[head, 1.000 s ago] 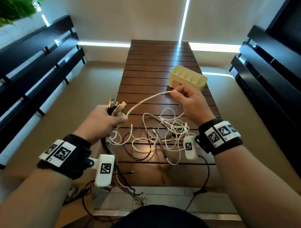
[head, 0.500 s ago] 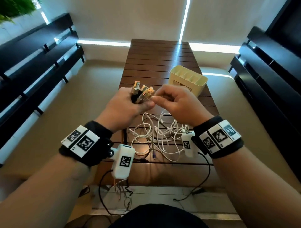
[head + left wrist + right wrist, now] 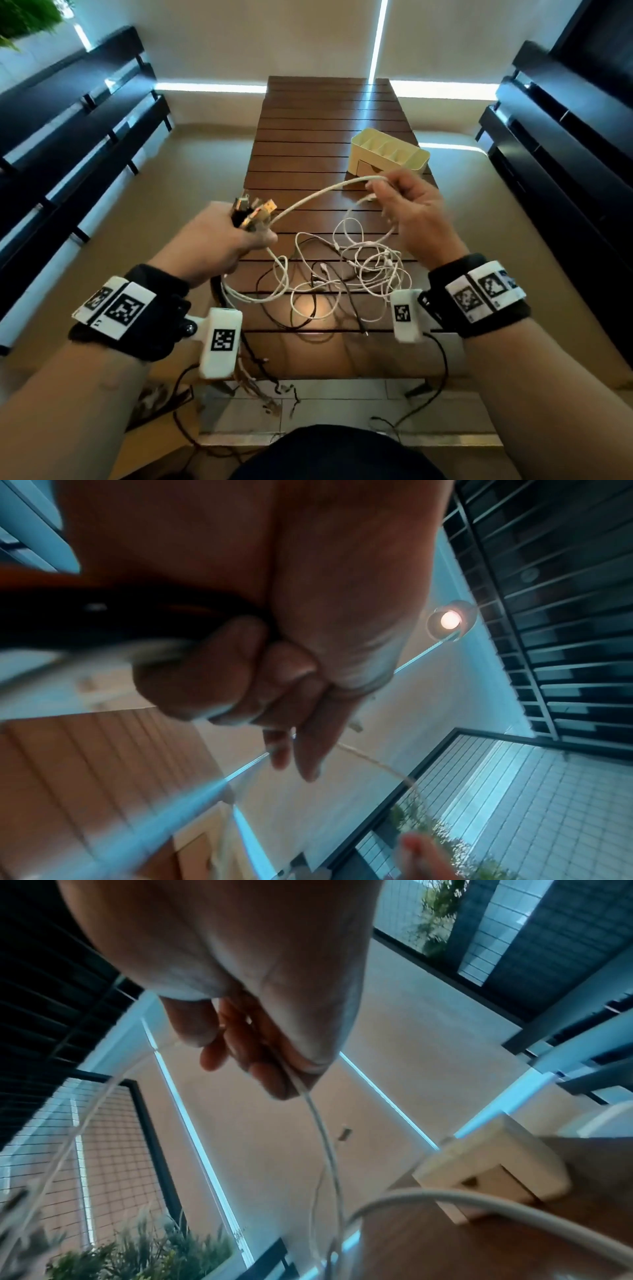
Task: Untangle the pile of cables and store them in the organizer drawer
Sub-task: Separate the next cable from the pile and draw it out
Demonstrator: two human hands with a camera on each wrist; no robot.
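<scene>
Head view: the left hand [image 3: 219, 240] is raised over the near left part of the slatted wooden surface [image 3: 329, 113], its fingers curled tight round a bunch of plugs [image 3: 255, 214] that stick up out of the fist. The right hand [image 3: 416, 212] is held up to the right, well apart from the left, its thumb and fingers pinching a white cable [image 3: 318, 195] that arcs between the two hands. Below and between them lies the pile [image 3: 342, 274] of white and dark cables, loose loops spread on the surface, with some strands running up to the left fist and others hanging off the near edge toward the floor. The organizer [image 3: 388, 156], cream with open compartments on top and a small drawer front facing the person, stands on the surface beyond the right hand, not touching it.

Left wrist view: the left hand [image 3: 274, 642] shows from below, fingers folded in on the bundle, which is blurred; a thin cable leaves the fist toward the lower right.

Right wrist view: the right hand [image 3: 246, 1001] has its fingertips [image 3: 274, 1080] closed on the white cable [image 3: 325, 1137], which drops from them and loops down. The organizer [image 3: 489, 1172] sits on the brown surface [image 3: 445, 1245] at the lower right, its drawer front in sight.
</scene>
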